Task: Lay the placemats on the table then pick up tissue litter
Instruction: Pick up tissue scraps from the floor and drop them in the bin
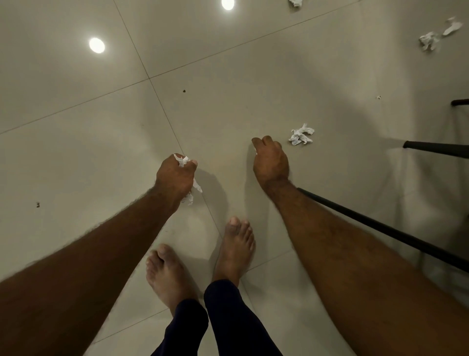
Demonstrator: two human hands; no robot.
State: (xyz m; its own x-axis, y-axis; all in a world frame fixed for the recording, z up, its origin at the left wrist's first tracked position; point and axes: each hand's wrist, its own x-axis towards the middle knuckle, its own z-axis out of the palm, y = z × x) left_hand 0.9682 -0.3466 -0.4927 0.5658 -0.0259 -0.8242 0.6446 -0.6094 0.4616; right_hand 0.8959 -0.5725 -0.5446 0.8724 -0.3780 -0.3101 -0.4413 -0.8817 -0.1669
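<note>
I look straight down at a beige tiled floor (pixel 76 152). My left hand (pixel 175 180) is closed around crumpled white tissue (pixel 194 189), with bits sticking out above and below the fist. My right hand (pixel 270 162) hangs low over the floor with its fingers curled under. A thin white sliver shows at its left edge, and what is inside the hand is hidden. A crumpled tissue (pixel 301 134) lies on the floor just right of and beyond my right hand, not touching it.
More tissue litter lies far right (pixel 429 40), (pixel 451 28) and at the top edge (pixel 295 2). Black furniture legs (pixel 436 148), (pixel 380 228) stand on the right, one beside my right forearm. My bare feet (pixel 236 249) are below the hands.
</note>
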